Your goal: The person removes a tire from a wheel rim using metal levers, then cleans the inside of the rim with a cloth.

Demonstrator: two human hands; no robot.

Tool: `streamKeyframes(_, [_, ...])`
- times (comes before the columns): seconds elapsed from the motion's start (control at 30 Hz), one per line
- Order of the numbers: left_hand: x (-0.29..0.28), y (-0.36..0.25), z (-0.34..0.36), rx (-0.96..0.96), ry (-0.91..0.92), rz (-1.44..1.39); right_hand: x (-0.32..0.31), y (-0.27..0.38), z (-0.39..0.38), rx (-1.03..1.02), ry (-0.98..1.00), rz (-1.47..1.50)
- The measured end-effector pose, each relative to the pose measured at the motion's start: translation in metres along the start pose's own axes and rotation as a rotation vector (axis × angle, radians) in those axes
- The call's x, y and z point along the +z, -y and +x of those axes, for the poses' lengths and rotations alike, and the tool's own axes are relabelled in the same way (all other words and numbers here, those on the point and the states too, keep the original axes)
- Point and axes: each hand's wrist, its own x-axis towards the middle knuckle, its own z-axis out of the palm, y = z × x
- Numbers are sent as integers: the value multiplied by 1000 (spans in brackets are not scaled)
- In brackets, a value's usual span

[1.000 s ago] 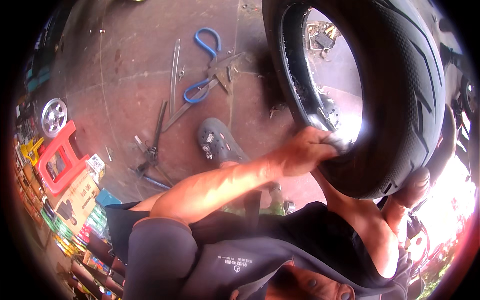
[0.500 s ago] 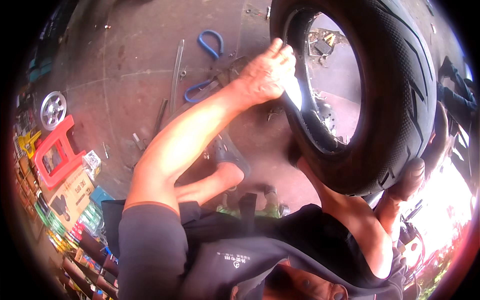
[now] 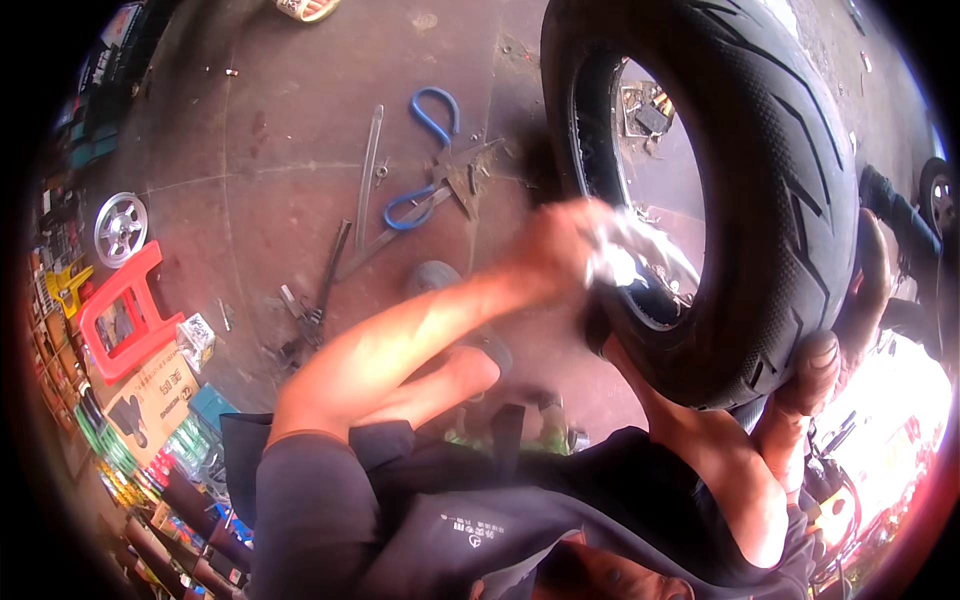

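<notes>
A black rubber tyre (image 3: 775, 210) with a grooved tread stands tilted on the right, its round opening turned to the left. My right hand (image 3: 845, 330) grips its lower right side, thumb on the tread and fingers spread up along the far side. My left hand (image 3: 562, 245), smeared by motion, is closed on a white cloth (image 3: 652, 250) at the tyre's near inner edge. Part of the cloth reaches across the opening. The left fingertips are too blurred to make out.
On the floor lie a tool with blue loop handles (image 3: 433, 112) and a long metal bar (image 3: 368, 180). To the left are a silver wheel rim (image 3: 121, 230), a red plastic stool (image 3: 97, 330) and a cardboard box (image 3: 160, 400). A tray of scraps (image 3: 632, 110) shows through the tyre.
My left hand has moved down along the tyre's inner edge with the white cloth, which now spreads into the opening. My right hand keeps its hold on the tyre.
</notes>
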Motion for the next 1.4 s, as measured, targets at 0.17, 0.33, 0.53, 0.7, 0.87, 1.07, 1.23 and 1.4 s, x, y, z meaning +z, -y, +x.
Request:
streamKeyframes(0.17, [-38,9,64,540,-710,857,5,13,-7,164,-28,63])
streamKeyframes(0.33, [0,23,21,513,-87,865,6,9,-1,175,-34,210])
streamKeyframes(0.53, [-26,14,6,-172,26,143,4,-3,2,145,-87,211])
streamKeyframes(0.7, [-35,19,60,538,-309,1180,4,-2,2,162,-94,194])
streamKeyframes(0.87, [0,21,25,143,222,857,8,1,3,172,-112,221])
streamKeyframes(1.07, [-31,-9,74,352,-194,787,7,-3,3,102,-71,114])
streamKeyframes(1.23, [-23,1,48,263,267,1149,7,-1,7,165,-56,264])
streamKeyframes(1.4, [-15,10,26,-156,56,236,23,16,50,-113,-39,-44])
